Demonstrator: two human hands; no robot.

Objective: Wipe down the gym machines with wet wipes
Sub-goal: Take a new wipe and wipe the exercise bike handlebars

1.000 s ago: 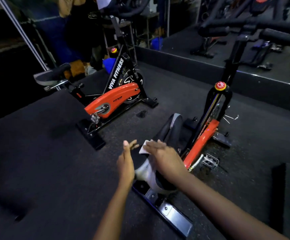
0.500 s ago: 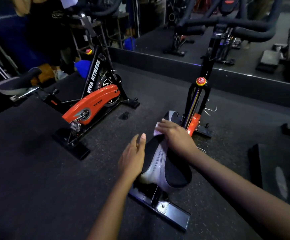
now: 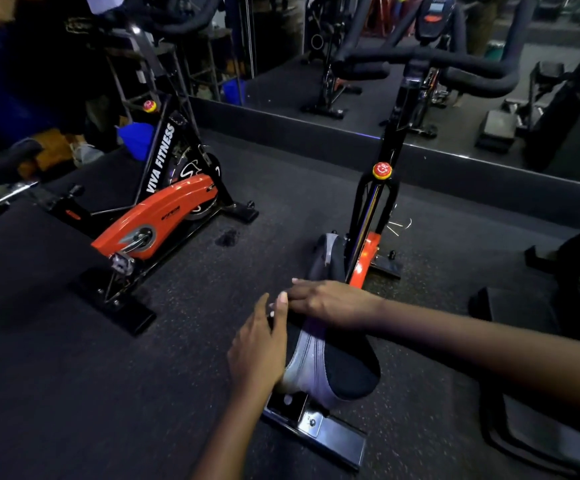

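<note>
**Head view.** My left hand (image 3: 259, 348) lies along the left flank of the saddle (image 3: 333, 372), fingers (image 3: 281, 306) straight and together, gripping nothing. My right hand (image 3: 330, 301) rests palm down across the narrow front of the saddle. Its fingers are extended and only lightly curved over the surface, pressing rather than clutching. The wet wipe does not show, and I judge it to be under the right palm, though I cannot confirm this.

The saddle belongs to the near spin bike (image 3: 375, 216), which stands in the lower centre on the dark rubber floor (image 3: 74, 393). Its red knob (image 3: 382, 169) and handlebars (image 3: 430, 64) are ahead of me, and its rear foot (image 3: 316, 431) is below the saddle. A second bike (image 3: 157, 216) with an orange guard stands well apart to the left.

**Step in hand, as I judge it:** wiping the saddle top.

- The left hand should brace the flank so that the seat does not swivel.
- The right hand should draw the wipe in long overlapping strokes from nose to tail, under flat pressure.
- The grey side panels and the seam lines need a separate pass, since sweat probably collects there.
- The wipe should be refolded to a clean face before I go on to the handlebars.
</note>
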